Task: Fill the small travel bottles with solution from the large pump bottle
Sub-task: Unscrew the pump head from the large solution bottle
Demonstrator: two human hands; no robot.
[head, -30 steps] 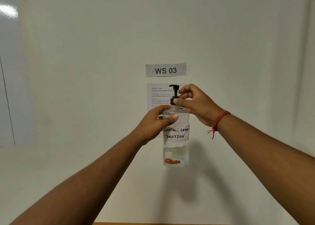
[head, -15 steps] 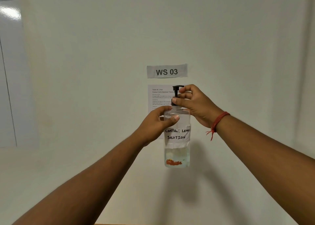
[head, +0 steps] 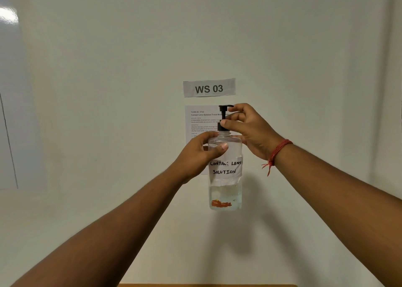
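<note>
Before "WS 03" sign | left hand grips "CONTACT LENS SOLUTION" bottle | right hand fingers pinch pump collar

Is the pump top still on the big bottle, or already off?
Still on. The black pump top sits on the neck of the upright bottle; the right hand grips its collar, the left hand holds the bottle.

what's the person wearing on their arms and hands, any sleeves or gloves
No sleeves or gloves: both forearms are bare up to the frame edge. The left hand wears nothing. At the wrist of the right hand is a red thread bracelet, wound several times, with loose knotted ends hanging down.
</note>
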